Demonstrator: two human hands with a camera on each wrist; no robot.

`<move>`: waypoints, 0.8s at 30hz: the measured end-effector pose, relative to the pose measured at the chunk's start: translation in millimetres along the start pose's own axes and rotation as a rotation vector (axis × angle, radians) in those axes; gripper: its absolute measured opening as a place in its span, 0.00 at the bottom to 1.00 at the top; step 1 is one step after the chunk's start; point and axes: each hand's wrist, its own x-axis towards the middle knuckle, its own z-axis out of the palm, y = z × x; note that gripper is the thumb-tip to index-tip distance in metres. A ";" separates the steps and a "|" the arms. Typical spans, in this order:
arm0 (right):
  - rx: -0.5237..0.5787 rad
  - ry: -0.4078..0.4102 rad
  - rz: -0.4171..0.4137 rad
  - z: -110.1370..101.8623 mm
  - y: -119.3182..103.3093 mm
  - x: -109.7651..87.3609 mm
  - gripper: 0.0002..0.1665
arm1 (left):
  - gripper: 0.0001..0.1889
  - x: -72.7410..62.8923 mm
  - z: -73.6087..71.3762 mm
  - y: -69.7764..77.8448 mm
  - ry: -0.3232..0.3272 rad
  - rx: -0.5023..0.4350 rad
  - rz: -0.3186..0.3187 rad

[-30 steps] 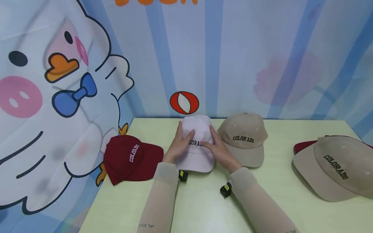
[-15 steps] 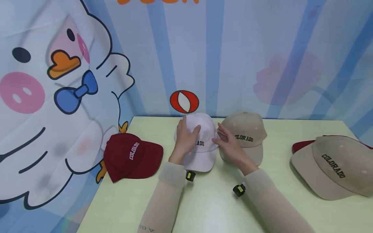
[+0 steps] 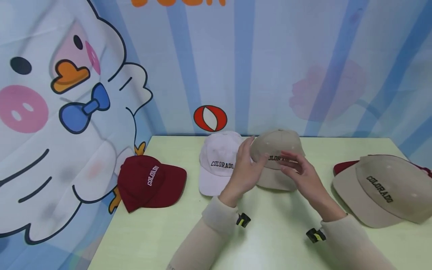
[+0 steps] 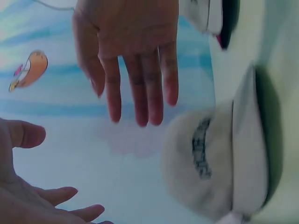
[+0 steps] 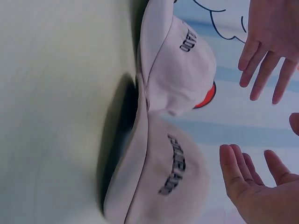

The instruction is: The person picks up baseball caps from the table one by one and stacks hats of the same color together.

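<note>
Because the tan cap (image 3: 279, 141) looks soft and round, it seems best to touch it gently from both sides at once, so its top does not get squashed. It sits near the back of the table (image 3: 162, 236), just right of the white cap (image 3: 219, 150), with its brim toward the near side. The left hand (image 3: 245, 170) should take care there, since a bump could push the white cap crooked. Both this hand and the right hand (image 3: 305, 178) are open, with loose fingers. They hold nothing, and the wrist views show air between them and the caps.
</note>
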 end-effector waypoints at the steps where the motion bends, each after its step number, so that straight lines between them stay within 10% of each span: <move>1: -0.010 0.017 -0.007 -5.0 1.6 -4.0 0.31 | 0.36 -2.2 6.7 2.1 -0.016 -0.027 0.000; 16: -0.223 0.268 -0.003 -72.9 33.7 -41.2 0.23 | 0.26 -19.9 109.5 5.3 -0.039 -0.344 -0.225; 24: -0.355 0.363 0.132 -112.8 34.0 -61.0 0.27 | 0.21 -25.2 159.3 6.4 -0.065 -0.442 -0.439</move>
